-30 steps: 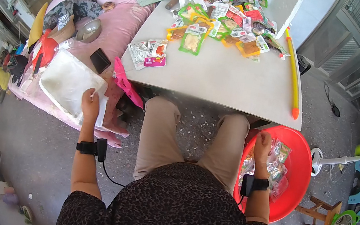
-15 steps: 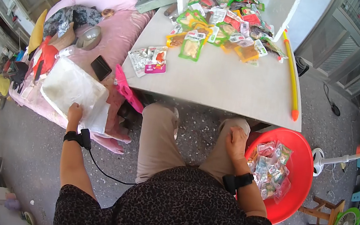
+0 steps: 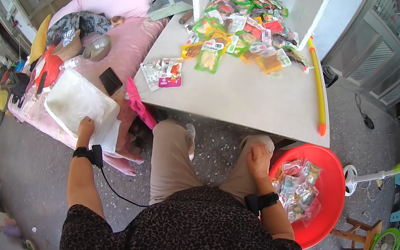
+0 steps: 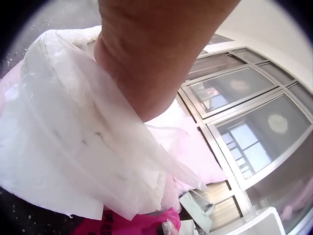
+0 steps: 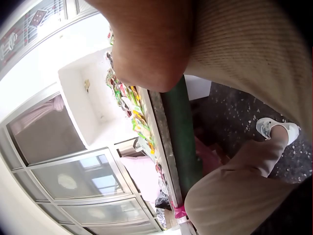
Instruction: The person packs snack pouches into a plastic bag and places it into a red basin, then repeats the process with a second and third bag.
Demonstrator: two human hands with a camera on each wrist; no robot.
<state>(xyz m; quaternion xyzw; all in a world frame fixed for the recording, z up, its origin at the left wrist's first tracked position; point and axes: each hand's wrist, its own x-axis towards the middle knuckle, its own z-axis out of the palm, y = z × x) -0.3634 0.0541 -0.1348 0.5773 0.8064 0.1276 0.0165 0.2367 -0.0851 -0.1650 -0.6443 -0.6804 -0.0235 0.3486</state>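
White, filmy plastic [image 4: 73, 132] by the left hand [image 3: 86, 127], grip unclear; right hand [image 3: 258, 160] relaxed on ribbed beige trousers [image 3: 174, 155].

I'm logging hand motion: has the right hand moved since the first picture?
Yes, the right hand moved left, from over the red basin to over the right leg.

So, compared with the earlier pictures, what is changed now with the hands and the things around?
The right hand moved left, from over the red basin to the right thigh. The left hand shifted a little left, at the near edge of the white tray; whether it grips anything is unclear. The packets on the table and the red basin stayed put.
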